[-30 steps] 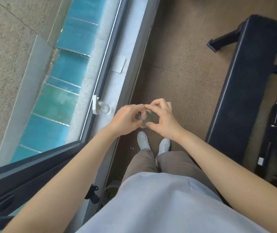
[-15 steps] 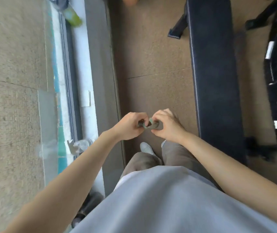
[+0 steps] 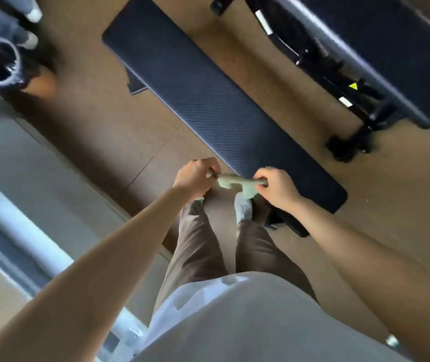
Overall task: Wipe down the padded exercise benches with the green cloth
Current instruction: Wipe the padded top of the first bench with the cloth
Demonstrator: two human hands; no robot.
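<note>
Green cloth [image 3: 236, 182] is stretched between left hand [image 3: 195, 176] and right hand [image 3: 274, 188], fingers pinching each end, just short of bench [image 3: 208, 105]. Risk: bunched cloth wipes poorly.

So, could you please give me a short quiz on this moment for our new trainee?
1. True or false: the green cloth lies spread flat on the padded bench.
2. Which holds the cloth? A: the left hand alone. B: the right hand alone. C: both hands, one at each end.
3. Short answer: the bench's near end lies beside which of the person's feet?
Key: 1 false, it is stretched between the hands, off the bench; 2 C; 3 the right foot.
</note>
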